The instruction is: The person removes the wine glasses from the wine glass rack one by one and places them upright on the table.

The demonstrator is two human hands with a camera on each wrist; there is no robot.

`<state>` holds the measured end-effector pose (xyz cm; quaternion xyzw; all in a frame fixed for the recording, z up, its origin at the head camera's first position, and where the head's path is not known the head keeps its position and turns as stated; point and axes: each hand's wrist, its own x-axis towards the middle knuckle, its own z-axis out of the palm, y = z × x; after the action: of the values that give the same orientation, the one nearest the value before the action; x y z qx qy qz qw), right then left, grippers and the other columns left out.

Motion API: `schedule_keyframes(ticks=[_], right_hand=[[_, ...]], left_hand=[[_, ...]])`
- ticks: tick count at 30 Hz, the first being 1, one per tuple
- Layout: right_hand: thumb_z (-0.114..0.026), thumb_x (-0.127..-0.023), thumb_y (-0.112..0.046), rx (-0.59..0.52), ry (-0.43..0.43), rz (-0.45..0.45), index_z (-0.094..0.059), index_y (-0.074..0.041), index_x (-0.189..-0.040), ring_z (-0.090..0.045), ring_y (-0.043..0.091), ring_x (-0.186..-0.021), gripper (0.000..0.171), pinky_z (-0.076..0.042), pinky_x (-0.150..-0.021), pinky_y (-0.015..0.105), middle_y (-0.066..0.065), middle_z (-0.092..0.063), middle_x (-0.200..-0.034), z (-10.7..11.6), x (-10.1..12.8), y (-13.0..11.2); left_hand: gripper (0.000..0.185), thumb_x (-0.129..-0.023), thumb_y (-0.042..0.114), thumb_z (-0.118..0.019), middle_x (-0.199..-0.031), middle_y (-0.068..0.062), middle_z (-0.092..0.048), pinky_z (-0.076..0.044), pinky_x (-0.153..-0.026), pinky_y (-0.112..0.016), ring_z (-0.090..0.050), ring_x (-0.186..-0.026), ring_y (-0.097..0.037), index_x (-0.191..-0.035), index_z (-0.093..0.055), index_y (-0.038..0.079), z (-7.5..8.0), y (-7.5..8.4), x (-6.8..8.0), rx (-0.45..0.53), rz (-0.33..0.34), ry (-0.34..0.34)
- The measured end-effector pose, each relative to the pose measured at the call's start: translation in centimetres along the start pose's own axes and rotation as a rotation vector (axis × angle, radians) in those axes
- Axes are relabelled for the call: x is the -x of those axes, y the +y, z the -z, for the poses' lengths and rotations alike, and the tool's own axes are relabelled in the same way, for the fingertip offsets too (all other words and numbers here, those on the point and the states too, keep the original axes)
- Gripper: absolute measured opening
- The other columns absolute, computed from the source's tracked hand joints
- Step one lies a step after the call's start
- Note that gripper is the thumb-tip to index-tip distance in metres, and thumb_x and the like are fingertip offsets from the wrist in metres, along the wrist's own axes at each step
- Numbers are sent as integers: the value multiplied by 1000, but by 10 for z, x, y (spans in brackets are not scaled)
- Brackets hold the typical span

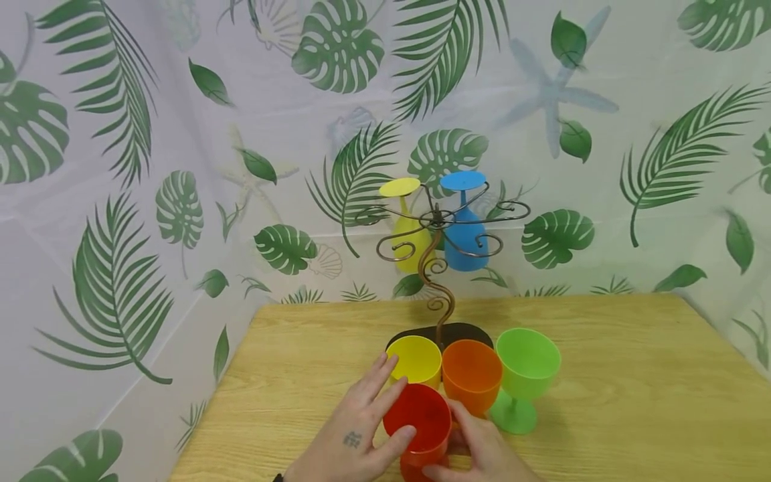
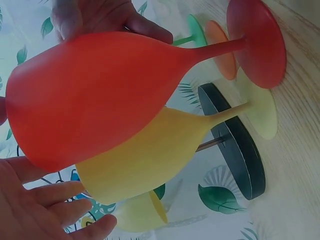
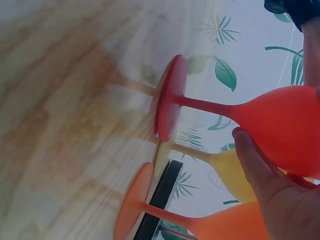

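A red plastic goblet point(image 1: 424, 418) stands upright on the table, its foot point(image 3: 171, 97) on the wood. My left hand point(image 1: 355, 428) lies along its left side, fingers spread and fairly straight, the thumb over the near rim. From the right, my right hand point(image 1: 484, 448) holds the bowl between thumb and fingers. Just behind the red one stands a yellow goblet point(image 1: 415, 361), which my left fingers overlap in the head view. An orange goblet point(image 1: 472, 368) is close beside the right hand. Further right is a green goblet point(image 1: 527, 365).
Behind the goblets rises a metal glass rack point(image 1: 438, 294) with curled arms and a black base point(image 2: 232, 142). Upside down on it hang a yellow goblet point(image 1: 411, 237) and a blue goblet point(image 1: 465, 241). A leaf-patterned cloth point(image 1: 602, 174) covers the walls around the wooden table point(image 1: 626, 375).
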<state>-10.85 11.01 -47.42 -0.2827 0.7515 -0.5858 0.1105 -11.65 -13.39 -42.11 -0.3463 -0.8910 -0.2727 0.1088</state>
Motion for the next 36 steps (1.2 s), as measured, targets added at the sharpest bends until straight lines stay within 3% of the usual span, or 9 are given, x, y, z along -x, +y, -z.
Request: schedule_keyframes(ticks=[6, 11, 17, 21, 25, 29, 33, 36], right_hand=[[-74, -95, -20, 23, 8, 49, -36, -3, -149, -72, 10, -105, 69, -59, -90, 30, 21, -62, -137, -3, 0, 5], [-73, -96, -25, 35, -1, -22, -36, -4, -150, -68, 8, -108, 69, -59, -91, 31, 17, -61, -138, -2, 1, 6], [-74, -95, -29, 62, -31, -133, -39, -4, -151, -67, 15, -111, 71, -59, -91, 32, 13, -64, -136, 10, 6, 6], [-72, -96, -27, 83, -85, -159, -41, 2, -149, -68, 22, -109, 68, -59, -90, 29, 15, -65, -133, 21, 13, 1], [-68, -99, -17, 120, -146, -43, -49, 11, -138, -71, 14, -100, 52, -60, -85, 26, 18, -70, -119, 36, 23, -11], [-62, -102, -12, 180, -143, 79, -60, 6, -129, -71, 6, -94, 33, -60, -80, 24, 10, -74, -112, 56, 33, -34], [-63, -102, -14, 319, -8, 123, -68, -9, -123, -70, 6, -91, 22, -60, -77, 23, -6, -75, -110, 77, 37, -61], [-66, -99, -11, 423, 117, 195, -71, -13, -116, -69, 6, -87, 18, -59, -73, 23, -8, -75, -103, 90, 35, -75]], left_hand=[[56, -102, 44, -57, -160, 0, -44, -42, -112, -59, -35, -152, -23, -147, -56, 11, 1, 0, -3, 8, 24, -39], [57, -104, 50, -51, -156, 3, -49, -44, -111, -58, -41, -149, -23, -148, -55, 14, 3, 1, -6, -5, 70, -98], [56, -105, 47, -51, -156, 0, -49, -45, -111, -56, -41, -148, -24, -147, -56, 12, 4, 2, -6, -48, 38, -103], [55, -105, 46, -50, -157, 0, -48, -44, -112, -56, -40, -149, -24, -148, -55, 11, 5, 3, -7, -79, 21, -114], [54, -106, 44, -50, -157, -1, -48, -43, -112, -56, -40, -149, -24, -147, -55, 10, 7, 2, -7, -60, 14, -98], [53, -106, 43, -51, -157, 0, -48, -43, -113, -53, -41, -148, -22, -148, -55, 11, 13, 3, -11, -26, 10, -63], [52, -106, 38, -54, -158, -2, -47, -42, -115, -51, -40, -149, -21, -149, -53, 9, 24, 5, -22, 31, -26, -28], [53, -106, 35, -54, -160, -5, -45, -40, -116, -50, -40, -149, -22, -151, -49, 7, 32, 5, -34, 66, -61, -12]])
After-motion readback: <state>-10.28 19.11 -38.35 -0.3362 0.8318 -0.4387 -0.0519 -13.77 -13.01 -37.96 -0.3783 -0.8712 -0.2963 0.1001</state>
